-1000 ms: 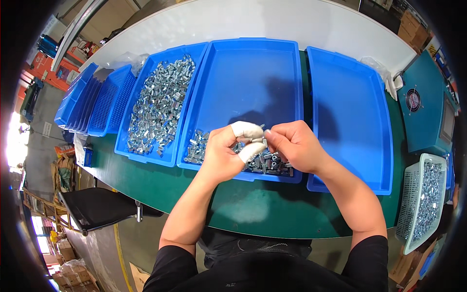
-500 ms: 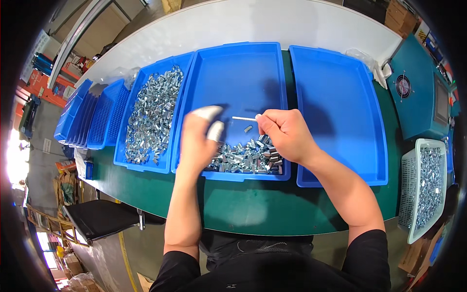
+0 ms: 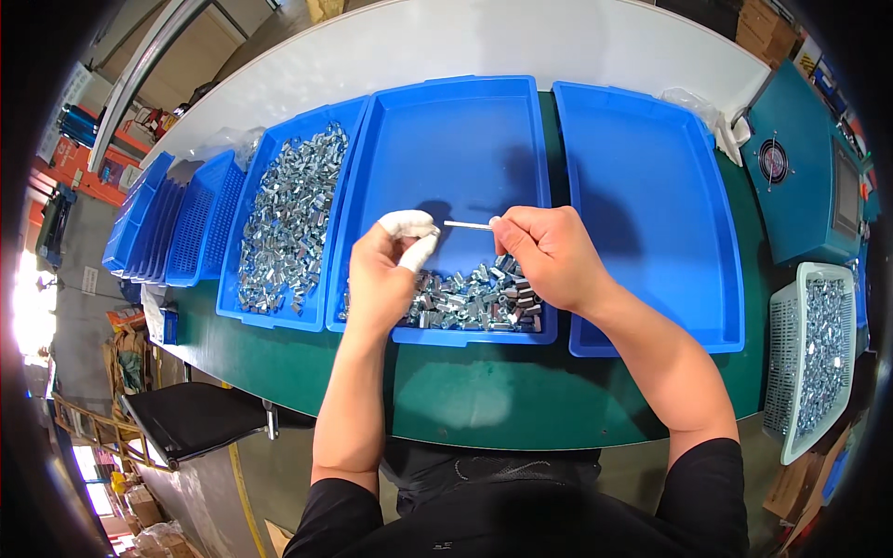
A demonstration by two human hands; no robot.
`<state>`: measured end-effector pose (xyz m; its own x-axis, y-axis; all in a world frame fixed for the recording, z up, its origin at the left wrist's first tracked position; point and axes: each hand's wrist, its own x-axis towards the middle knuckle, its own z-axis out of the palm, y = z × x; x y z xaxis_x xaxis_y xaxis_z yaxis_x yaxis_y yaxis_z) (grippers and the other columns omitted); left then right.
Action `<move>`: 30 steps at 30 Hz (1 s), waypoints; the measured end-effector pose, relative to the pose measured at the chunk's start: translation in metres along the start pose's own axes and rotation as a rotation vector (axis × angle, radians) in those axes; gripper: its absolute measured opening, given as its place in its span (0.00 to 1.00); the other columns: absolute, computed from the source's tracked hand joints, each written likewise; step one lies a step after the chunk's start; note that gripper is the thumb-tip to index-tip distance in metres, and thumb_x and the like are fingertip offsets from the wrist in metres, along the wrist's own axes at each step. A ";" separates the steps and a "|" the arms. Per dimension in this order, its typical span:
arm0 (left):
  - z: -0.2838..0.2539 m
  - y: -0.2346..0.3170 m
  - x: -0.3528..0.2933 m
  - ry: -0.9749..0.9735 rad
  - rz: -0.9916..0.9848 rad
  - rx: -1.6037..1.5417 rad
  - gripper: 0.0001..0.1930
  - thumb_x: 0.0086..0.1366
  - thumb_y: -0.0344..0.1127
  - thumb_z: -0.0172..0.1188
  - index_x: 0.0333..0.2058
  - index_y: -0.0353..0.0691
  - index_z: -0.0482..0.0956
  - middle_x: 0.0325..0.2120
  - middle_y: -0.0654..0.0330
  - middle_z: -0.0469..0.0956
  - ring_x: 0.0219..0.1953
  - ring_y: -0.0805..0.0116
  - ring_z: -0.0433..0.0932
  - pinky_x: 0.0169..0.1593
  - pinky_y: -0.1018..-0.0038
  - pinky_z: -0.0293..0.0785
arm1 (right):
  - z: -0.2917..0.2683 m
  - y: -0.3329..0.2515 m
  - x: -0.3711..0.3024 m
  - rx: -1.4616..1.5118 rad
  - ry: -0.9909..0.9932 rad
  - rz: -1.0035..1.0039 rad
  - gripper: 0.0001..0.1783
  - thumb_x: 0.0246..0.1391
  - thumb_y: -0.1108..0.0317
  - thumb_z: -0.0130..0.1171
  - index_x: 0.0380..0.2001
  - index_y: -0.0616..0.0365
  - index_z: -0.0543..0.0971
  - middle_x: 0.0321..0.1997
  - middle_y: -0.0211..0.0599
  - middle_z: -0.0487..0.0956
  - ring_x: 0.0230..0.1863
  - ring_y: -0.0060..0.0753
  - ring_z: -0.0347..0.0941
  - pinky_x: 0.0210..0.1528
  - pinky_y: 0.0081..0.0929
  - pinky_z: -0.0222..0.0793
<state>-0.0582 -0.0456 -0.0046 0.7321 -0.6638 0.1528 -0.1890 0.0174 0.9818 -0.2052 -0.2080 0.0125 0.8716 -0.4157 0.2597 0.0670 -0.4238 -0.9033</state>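
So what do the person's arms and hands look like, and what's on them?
The person wears short black sleeves, and the forearms below them are bare. The left hand has white covers, like little caps, on its thumb and at least one finger. The right hand has no full glove.

Middle tray (image 3: pixel 442 153): is holding metal pieces (image 3: pixel 474 302).
Right hand (image 3: pixel 551 256): is gripping a thin rod (image 3: pixel 468 225) above the middle tray.
Left hand (image 3: pixel 383 279): is curling its white-covered fingers (image 3: pixel 406 223) above the middle tray.
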 end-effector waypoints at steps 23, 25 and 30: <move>0.006 0.002 -0.020 -0.151 -0.150 -0.380 0.05 0.66 0.24 0.60 0.40 0.36 0.77 0.32 0.55 0.83 0.30 0.72 0.81 0.34 0.79 0.77 | 0.006 0.008 -0.005 -0.247 -0.048 -0.229 0.13 0.61 0.70 0.57 0.23 0.63 0.75 0.17 0.43 0.71 0.17 0.41 0.66 0.22 0.33 0.59; 0.005 0.001 -0.020 -0.164 -0.151 -0.419 0.04 0.66 0.25 0.60 0.39 0.37 0.76 0.31 0.54 0.83 0.29 0.72 0.81 0.32 0.80 0.76 | 0.007 0.006 -0.006 -0.314 -0.040 -0.269 0.12 0.60 0.70 0.58 0.23 0.62 0.75 0.17 0.43 0.71 0.17 0.44 0.66 0.21 0.34 0.59; 0.006 0.003 -0.021 -0.197 -0.176 -0.446 0.04 0.67 0.26 0.60 0.39 0.38 0.76 0.30 0.54 0.83 0.29 0.73 0.82 0.30 0.81 0.75 | 0.005 0.000 -0.007 -0.411 0.019 -0.433 0.11 0.56 0.72 0.60 0.21 0.59 0.74 0.17 0.41 0.70 0.18 0.47 0.67 0.21 0.36 0.60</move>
<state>-0.0780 -0.0364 -0.0058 0.5823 -0.8130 -0.0013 0.2546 0.1808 0.9500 -0.2090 -0.2008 0.0091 0.7982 -0.1483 0.5839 0.2174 -0.8331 -0.5087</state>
